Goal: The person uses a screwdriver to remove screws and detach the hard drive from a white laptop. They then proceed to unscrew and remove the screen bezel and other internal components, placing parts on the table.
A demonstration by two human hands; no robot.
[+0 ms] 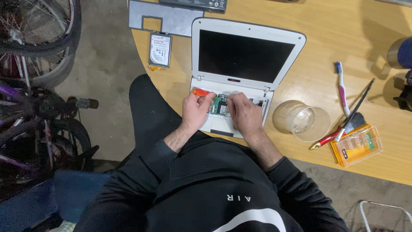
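A small white laptop (246,38) lies open on the wooden table (326,38), its keyboard removed so a green circuit board (219,104) shows in the base. My left hand (195,109) is closed around an orange-handled screwdriver (200,92) at the left side of the base. My right hand (244,114) rests on the base beside the board, fingers bent down onto it; what the fingertips touch is hidden.
A hard drive (160,50), a grey metal plate (165,17) and a black battery (195,3) lie at the table's far left. Right of the laptop are a clear plastic cup (302,122), toothbrush (342,88), brush (355,114), orange bit case (356,145). Bicycles (38,64) stand at left.
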